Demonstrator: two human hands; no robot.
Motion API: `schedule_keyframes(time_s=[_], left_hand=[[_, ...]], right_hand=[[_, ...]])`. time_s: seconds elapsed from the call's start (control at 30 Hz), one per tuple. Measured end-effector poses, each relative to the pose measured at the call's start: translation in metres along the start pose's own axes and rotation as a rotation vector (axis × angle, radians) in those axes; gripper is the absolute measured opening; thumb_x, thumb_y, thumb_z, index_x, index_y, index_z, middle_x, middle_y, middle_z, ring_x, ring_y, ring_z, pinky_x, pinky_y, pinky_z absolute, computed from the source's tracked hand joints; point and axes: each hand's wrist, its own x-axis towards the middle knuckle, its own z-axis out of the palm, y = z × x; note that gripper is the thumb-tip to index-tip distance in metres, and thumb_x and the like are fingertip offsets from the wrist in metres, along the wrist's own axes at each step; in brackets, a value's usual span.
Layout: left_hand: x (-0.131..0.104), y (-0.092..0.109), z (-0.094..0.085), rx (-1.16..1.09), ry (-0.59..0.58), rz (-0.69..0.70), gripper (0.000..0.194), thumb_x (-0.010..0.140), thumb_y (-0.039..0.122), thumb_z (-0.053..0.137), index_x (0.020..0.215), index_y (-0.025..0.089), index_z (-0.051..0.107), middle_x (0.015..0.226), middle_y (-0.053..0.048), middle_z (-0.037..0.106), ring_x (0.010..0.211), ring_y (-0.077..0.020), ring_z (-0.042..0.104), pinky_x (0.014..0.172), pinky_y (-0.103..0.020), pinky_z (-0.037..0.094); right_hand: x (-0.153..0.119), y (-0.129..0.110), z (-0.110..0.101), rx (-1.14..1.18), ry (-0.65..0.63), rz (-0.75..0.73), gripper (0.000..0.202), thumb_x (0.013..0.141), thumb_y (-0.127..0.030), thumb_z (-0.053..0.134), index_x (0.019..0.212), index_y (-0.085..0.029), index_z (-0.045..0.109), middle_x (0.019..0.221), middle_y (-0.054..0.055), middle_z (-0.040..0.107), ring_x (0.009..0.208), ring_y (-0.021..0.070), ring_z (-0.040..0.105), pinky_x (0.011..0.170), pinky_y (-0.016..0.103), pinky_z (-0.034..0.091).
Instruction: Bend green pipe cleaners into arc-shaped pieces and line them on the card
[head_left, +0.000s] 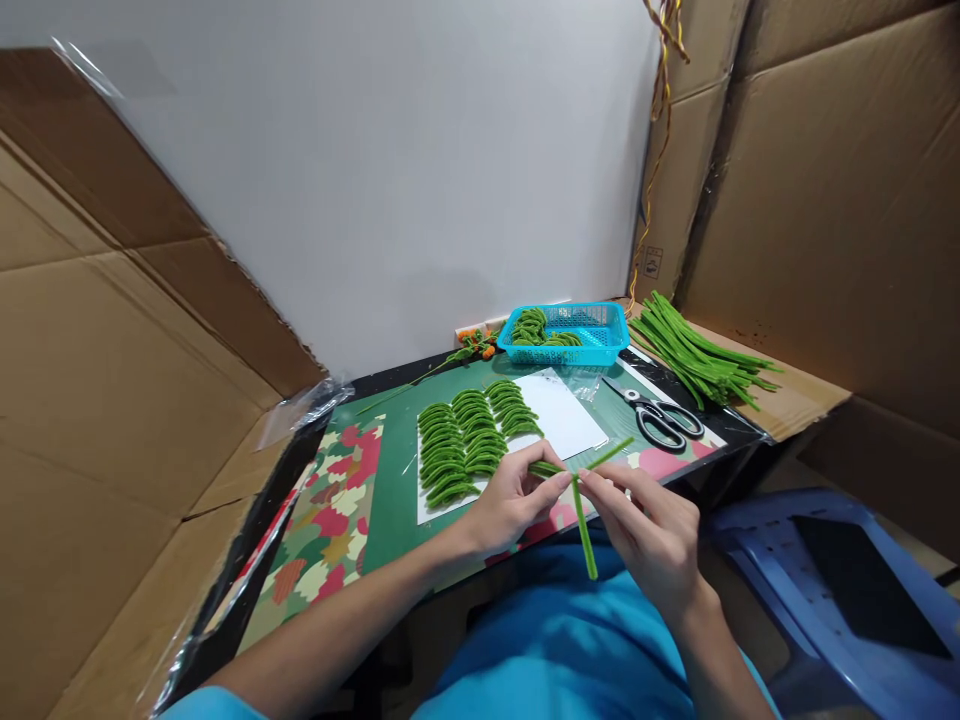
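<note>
Green pipe cleaners (584, 530) cross between my fingertips above the table's front edge; one end hangs down and another points up to the right. My left hand (517, 495) pinches them from the left, with a green length running under its fingers. From the right, my right hand (651, 518) closes thumb and fingertips at the crossing point. Just beyond my left hand, several curved green pipe cleaner pieces (465, 430) lie in three columns on a white sheet (562, 410). Black-handled scissors (660, 415) rest to the right of the sheet.
A blue basket (607, 348) at the back holds more curved green pieces. Beside it lies an orange-tipped green stem (472, 347). A bundle of straight green pipe cleaners (694, 350) sits back right. Cardboard walls (840, 200) flank the table; a blue plastic stool (832, 600) stands at right.
</note>
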Motion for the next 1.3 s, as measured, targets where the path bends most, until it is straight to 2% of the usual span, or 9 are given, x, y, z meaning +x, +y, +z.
schedule_keyframes(time_s=[0.27,0.37,0.47,0.53,0.7,0.87,1.07,1.2,1.3], left_hand=[[-0.005,0.002,0.002,0.201,0.015,0.093,0.033,0.102,0.049,0.065,0.098,0.019,0.053,0.063,0.008,0.043,0.047,-0.0065,0.037,0.044,-0.019,0.029],[-0.007,0.005,-0.002,0.565,0.014,0.334,0.015,0.103,0.030,0.058,0.096,0.017,0.058,0.071,0.003,0.052,0.053,-0.0084,0.044,0.050,-0.021,0.034],[-0.006,0.003,-0.008,0.866,-0.030,0.634,0.007,0.097,0.013,0.053,0.096,0.017,0.059,0.072,0.002,0.054,0.056,-0.0099,0.042,0.053,-0.023,0.032],[-0.005,0.000,-0.010,0.917,-0.050,0.686,0.009,0.096,0.010,0.052,0.096,0.017,0.058,0.073,0.001,0.055,0.058,-0.0105,0.043,0.055,-0.024,0.032],[0.000,0.000,-0.006,0.644,-0.009,0.314,0.018,0.105,0.033,0.057,0.098,0.016,0.060,0.076,0.002,0.055,0.062,-0.0104,0.047,0.058,-0.023,0.035],[0.001,0.005,0.002,0.180,-0.029,0.001,0.039,0.104,0.057,0.057,0.098,0.020,0.051,0.065,0.008,0.040,0.053,-0.0084,0.034,0.050,-0.022,0.026],[0.000,0.004,0.002,0.057,-0.060,-0.051,0.044,0.100,0.060,0.065,0.093,0.019,0.051,0.064,0.007,0.044,0.053,-0.0072,0.033,0.048,-0.021,0.024],[0.004,0.000,-0.002,0.024,-0.050,-0.040,0.043,0.097,0.058,0.071,0.101,0.018,0.054,0.065,0.008,0.045,0.051,-0.0057,0.032,0.047,-0.019,0.023],[0.006,-0.004,-0.004,-0.020,-0.012,0.002,0.043,0.096,0.054,0.073,0.111,0.019,0.053,0.075,0.006,0.054,0.050,-0.0038,0.035,0.047,-0.019,0.027]], right_hand=[[0.002,-0.013,0.011,0.130,0.032,0.121,0.025,0.100,-0.006,0.059,0.114,-0.019,0.075,0.098,0.011,0.079,0.086,0.0195,0.077,0.076,0.027,0.059],[0.009,-0.028,0.011,0.381,-0.005,0.464,0.018,0.104,-0.018,0.057,0.094,-0.019,0.070,0.086,0.006,0.071,0.074,0.0160,0.069,0.064,0.024,0.054],[0.015,-0.033,0.006,0.642,-0.176,0.852,0.031,0.104,-0.039,0.062,0.080,-0.020,0.061,0.066,-0.002,0.051,0.055,0.0115,0.049,0.047,0.022,0.036],[0.017,-0.029,0.003,0.819,-0.296,1.003,0.037,0.100,-0.051,0.065,0.080,-0.020,0.059,0.058,-0.007,0.038,0.049,0.0095,0.036,0.042,0.023,0.025],[0.015,-0.019,0.002,0.672,-0.256,0.919,0.036,0.101,-0.050,0.064,0.082,-0.019,0.063,0.074,0.000,0.056,0.062,0.0127,0.051,0.052,0.023,0.037],[0.013,-0.019,0.005,0.533,-0.253,0.796,0.031,0.105,-0.044,0.060,0.084,-0.021,0.063,0.075,-0.001,0.057,0.063,0.0134,0.053,0.056,0.024,0.043],[0.014,-0.017,0.002,0.620,-0.260,0.766,0.032,0.104,-0.042,0.063,0.084,-0.019,0.070,0.079,0.004,0.065,0.069,0.0158,0.060,0.060,0.025,0.047],[0.015,-0.011,-0.001,0.796,-0.193,0.941,0.039,0.093,-0.047,0.076,0.070,-0.017,0.069,0.061,-0.001,0.057,0.051,0.0108,0.048,0.045,0.023,0.037],[0.013,-0.008,0.001,0.891,-0.058,1.057,0.033,0.089,-0.047,0.081,0.078,-0.016,0.074,0.052,-0.004,0.052,0.040,0.0087,0.041,0.038,0.023,0.032]])
